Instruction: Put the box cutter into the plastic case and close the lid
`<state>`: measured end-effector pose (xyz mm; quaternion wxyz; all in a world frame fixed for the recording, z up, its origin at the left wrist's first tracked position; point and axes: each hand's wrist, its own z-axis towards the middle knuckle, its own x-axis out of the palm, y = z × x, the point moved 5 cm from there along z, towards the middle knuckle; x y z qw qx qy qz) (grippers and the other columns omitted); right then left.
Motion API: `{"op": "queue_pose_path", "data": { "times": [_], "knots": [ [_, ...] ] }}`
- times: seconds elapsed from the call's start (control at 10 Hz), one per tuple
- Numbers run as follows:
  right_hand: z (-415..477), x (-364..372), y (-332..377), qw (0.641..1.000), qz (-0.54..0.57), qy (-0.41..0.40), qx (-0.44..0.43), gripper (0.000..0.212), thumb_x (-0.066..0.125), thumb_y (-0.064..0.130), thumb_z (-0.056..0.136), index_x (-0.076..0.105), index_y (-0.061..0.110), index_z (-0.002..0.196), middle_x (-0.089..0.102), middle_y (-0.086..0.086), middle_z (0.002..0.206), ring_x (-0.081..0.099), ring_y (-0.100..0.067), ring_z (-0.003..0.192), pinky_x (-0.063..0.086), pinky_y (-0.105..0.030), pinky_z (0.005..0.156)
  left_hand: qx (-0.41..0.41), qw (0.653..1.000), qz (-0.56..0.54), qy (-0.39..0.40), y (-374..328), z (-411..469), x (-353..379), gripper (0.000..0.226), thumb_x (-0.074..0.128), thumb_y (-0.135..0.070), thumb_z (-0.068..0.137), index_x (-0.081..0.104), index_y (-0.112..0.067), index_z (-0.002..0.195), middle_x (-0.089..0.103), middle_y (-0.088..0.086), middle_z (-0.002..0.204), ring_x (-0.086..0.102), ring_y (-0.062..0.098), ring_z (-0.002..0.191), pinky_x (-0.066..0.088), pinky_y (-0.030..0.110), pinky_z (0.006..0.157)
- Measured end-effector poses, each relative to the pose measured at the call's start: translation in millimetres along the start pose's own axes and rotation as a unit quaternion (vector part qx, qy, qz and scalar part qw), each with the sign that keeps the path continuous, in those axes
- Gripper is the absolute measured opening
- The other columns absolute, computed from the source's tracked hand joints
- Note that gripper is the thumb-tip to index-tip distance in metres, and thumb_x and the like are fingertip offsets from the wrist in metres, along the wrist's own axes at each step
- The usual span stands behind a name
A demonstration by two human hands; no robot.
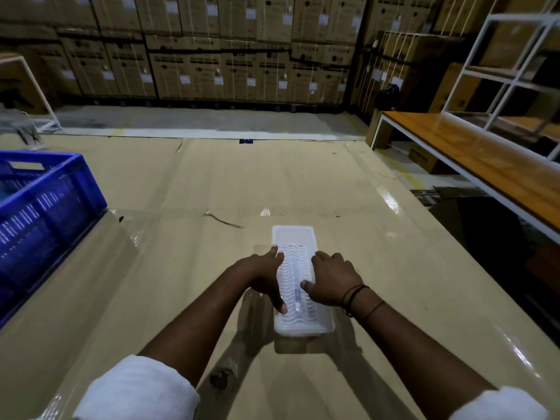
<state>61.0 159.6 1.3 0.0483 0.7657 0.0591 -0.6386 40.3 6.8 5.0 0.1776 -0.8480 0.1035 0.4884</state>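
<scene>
Translucent white plastic case point(298, 280) lies lengthwise on the tan work surface point(188, 189), a little to the 5 o'clock side of the middle of my view, its short ends pointing to 12 and 6 o'clock. I see its ribbed, wavy lid point(295, 237) lying flat on top of it. Through the lid I can make out a pale long shape down the middle that may be the box cutter, but it is too blurred for me to be sure. My left hand point(263, 275) rests flat on the case's 9 o'clock edge, fingers spread, thumb lying on the lid toward the near end; it closes around nothing. My right hand point(331, 278) presses the 3 o'clock edge the same way, fingers on the rim and thumb on the lid, also grasping nothing. Dark cords point(359, 300) circle the right wrist, and white sleeves point(136, 392) are rolled up on both forearms. At 9 o'clock a blue plastic crate point(45, 213) sits on the surface, well apart from the case. At 12 o'clock stacked cardboard cartons point(212, 47) line the far wall, and at 2 o'clock stand a wooden bench point(485, 159) and a white metal rack point(509, 71).
</scene>
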Motion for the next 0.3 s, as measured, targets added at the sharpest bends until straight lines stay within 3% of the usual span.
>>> {"op": "queue_pose_path", "data": {
  "times": [0.2, 0.3],
  "knots": [
    [-4, 8, 2, 0.996, 0.060, -0.071, 0.014, 0.054, 0.049, 0.048, 0.092, 0.044, 0.017, 0.135, 0.051, -0.007, 0.139, 0.050, -0.032, 0.118, 0.045, -0.043, 0.094, -0.009, 0.999, -0.028, -0.022, 14, 1, 10, 0.123, 0.078, -0.060, 0.075, -0.002, -0.024, 0.162, -0.013, -0.003, 0.170, 0.017, 0.031, 0.155, 0.028, 0.045, 0.123],
    [7, -6, -1, 0.990, 0.079, -0.114, 0.006, 0.067, 0.051, 0.048, 0.093, 0.035, 0.015, 0.149, 0.049, -0.009, 0.146, 0.048, -0.034, 0.126, 0.044, -0.045, 0.100, -0.012, 0.995, -0.041, -0.095, 7, -3, -1, 0.113, 0.070, -0.059, 0.083, 0.001, -0.017, 0.162, 0.002, 0.004, 0.171, 0.025, 0.034, 0.152, 0.032, 0.045, 0.120]
  ]
}}
